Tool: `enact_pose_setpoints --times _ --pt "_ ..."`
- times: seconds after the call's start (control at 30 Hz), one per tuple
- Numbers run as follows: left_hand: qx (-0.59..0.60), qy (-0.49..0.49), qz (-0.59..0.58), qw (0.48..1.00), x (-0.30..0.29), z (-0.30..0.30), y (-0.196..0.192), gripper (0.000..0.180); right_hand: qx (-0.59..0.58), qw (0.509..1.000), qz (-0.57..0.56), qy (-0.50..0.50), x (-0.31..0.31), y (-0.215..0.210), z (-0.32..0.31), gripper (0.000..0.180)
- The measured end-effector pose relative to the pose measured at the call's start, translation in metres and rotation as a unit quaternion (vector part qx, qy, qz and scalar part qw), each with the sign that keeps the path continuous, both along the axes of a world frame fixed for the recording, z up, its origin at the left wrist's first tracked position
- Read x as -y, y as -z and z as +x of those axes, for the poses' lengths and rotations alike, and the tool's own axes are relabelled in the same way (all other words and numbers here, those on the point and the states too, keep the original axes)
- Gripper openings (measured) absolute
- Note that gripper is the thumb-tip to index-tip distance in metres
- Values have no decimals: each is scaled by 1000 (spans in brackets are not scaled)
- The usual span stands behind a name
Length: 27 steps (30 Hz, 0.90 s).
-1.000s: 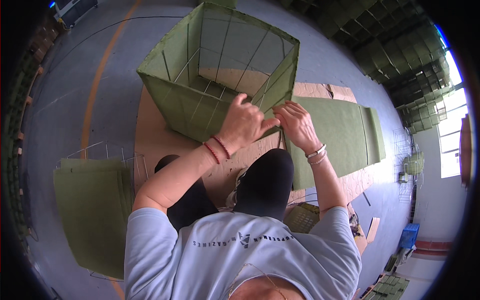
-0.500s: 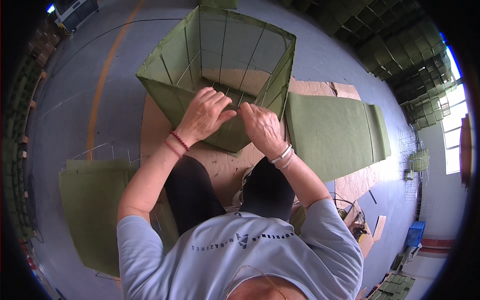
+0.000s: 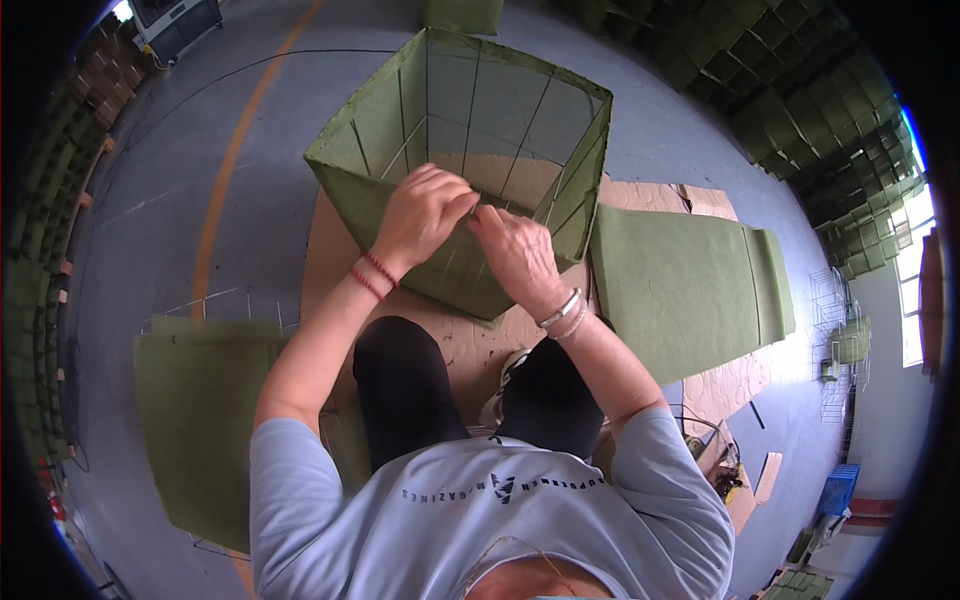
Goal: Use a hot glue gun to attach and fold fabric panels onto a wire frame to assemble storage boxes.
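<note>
Between my knees stands an open-topped green fabric bin (image 3: 455, 285) with thin wires along its inner walls. Both hands meet at the middle of its near rim. My left hand (image 3: 425, 215), with red bracelets at the wrist, is closed in a pinch on the rim cloth. Close beside it, my right hand (image 3: 520, 250), wearing light bracelets, also pinches the rim with bent fingers. The exact edge between the fingertips is mostly covered by the hands.
Flattened cardboard (image 3: 325, 265) lies under the bin. Green fabric sheets lie to the right (image 3: 680, 290) and left (image 3: 205, 430), the left one by a wire frame (image 3: 225, 300). Tools (image 3: 728, 475) sit at lower right. Stacked green bins (image 3: 790, 90) rise at far right.
The whole view has shifted slightly, so the bin appears lower and further right. My left hand has turned a little, its thumb now nearer the right hand. Both hands stay at the near rim.
</note>
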<state>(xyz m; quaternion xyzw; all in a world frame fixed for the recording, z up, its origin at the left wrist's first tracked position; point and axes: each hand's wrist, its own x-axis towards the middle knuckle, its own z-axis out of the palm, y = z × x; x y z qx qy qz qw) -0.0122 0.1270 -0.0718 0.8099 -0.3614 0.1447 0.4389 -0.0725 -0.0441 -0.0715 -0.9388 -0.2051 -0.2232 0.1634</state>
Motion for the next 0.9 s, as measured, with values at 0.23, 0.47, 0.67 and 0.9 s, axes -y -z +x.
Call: enact_pose_setpoints --times 0.23,0.47,0.67,0.9 --pt "146 -94 130 976 -47 15 12 41 24 999 14 -17 -4 12 10 19" --pt "48 -9 164 985 -53 31 -9 38 23 999 7 -32 21 0 13 22" --pt "147 -102 100 979 -87 26 11 48 -25 999 -11 -24 34 0 3 28" --pt "94 -90 185 974 -88 44 11 54 -97 995 -5 -7 40 -4 12 22"
